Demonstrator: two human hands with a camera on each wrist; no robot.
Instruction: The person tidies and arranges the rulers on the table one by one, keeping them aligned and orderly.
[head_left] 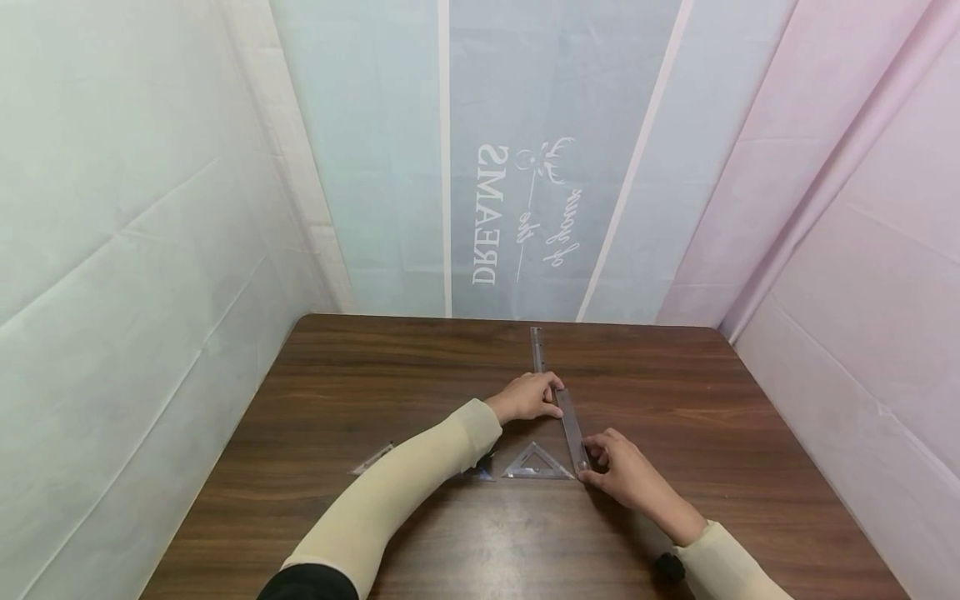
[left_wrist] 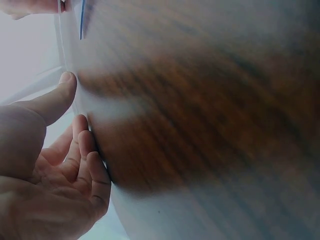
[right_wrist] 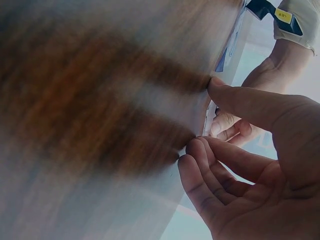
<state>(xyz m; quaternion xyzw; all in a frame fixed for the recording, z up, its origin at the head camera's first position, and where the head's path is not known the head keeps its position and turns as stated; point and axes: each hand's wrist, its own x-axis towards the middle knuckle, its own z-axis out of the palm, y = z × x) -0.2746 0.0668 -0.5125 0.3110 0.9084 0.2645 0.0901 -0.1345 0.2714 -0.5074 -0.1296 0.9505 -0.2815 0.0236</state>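
From the head view I see both hands on a long clear ruler that lies on the brown wooden counter, running from near the far edge back toward me. The left hand sits about the ruler's middle, fingers curled over it so that a stretch of the ruler is hidden beneath them. The right hand is at the near end, thumb and fingertips pinching that end; the very tip of the ruler is covered by the fingers.

Just left of the ruler's near end a small clear triangle lies flat on the counter, between the two forearms. Its transparent body is hard to separate from the wood grain. Beside it, something with a blue mark is mostly hidden under the left sleeve; I cannot tell what it is. Farther left a slim clear piece lies alone, too faint to name.

The left wrist view is badly blurred: I make out the thumb and curled fingers against a pale edge, with the wood a smear behind. The right wrist view is just as soft; the thumb and fingers close on a thin clear edge, and the other hand shows beyond it. The ruler's markings cannot be read in any view.

A dark band shows at the right wrist, partly cut off by the sleeve.
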